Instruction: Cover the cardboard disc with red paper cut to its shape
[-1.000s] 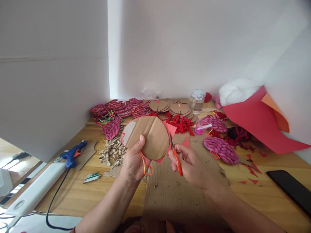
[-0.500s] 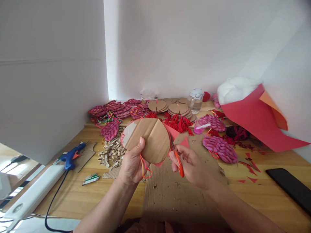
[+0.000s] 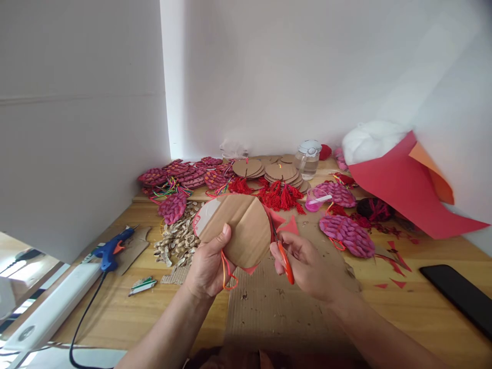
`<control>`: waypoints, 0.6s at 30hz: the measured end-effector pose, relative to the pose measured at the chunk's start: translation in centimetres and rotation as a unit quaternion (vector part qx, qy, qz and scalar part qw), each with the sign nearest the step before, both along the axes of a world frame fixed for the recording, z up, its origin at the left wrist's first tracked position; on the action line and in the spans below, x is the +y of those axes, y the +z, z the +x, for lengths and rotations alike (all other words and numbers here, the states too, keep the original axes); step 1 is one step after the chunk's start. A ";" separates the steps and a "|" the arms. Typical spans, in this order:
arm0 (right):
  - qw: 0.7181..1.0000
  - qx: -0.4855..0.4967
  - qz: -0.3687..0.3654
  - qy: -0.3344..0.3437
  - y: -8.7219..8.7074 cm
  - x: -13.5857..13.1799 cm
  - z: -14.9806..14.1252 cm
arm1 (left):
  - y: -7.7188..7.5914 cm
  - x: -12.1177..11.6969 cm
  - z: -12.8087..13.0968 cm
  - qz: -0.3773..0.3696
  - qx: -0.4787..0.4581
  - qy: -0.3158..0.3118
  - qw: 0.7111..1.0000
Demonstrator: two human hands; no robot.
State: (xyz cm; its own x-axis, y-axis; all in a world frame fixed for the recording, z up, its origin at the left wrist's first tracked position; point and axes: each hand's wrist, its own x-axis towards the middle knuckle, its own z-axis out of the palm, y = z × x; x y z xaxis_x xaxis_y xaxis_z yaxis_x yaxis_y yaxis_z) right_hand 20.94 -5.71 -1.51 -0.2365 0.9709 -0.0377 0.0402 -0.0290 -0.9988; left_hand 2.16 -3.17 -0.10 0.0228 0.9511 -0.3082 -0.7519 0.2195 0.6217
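- Already the left hand grips a round cardboard disc by its lower edge, fingers closed on it above the cardboard mat.
- Red paper backs the disc; only a thin rim shows on the left, while wider points stick out on the right and bottom, so trimming looks partly done.
- The right hand is closed on orange-handled scissors, blades at the disc's right edge.
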 end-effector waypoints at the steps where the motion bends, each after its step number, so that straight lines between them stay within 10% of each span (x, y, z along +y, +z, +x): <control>1: 1.000 0.004 -0.001 0.003 0.0 0.0 0.0 | -0.1 -0.1 0.0 -0.002 0.000 0.001 1.000; 18: 1.000 0.006 0.014 0.013 0.4 -0.2 0.7 | -0.5 -0.3 -0.3 0.001 0.028 -0.041 0.999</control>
State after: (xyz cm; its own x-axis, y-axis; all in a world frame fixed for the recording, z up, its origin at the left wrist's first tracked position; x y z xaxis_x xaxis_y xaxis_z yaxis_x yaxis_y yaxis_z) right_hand 21.63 -5.92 -1.09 -0.2610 0.9653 -0.0080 0.0280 -0.0007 -0.9996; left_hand 1.91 -3.50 -0.62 0.0837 0.9471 -0.3099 -0.6960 0.2781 0.6620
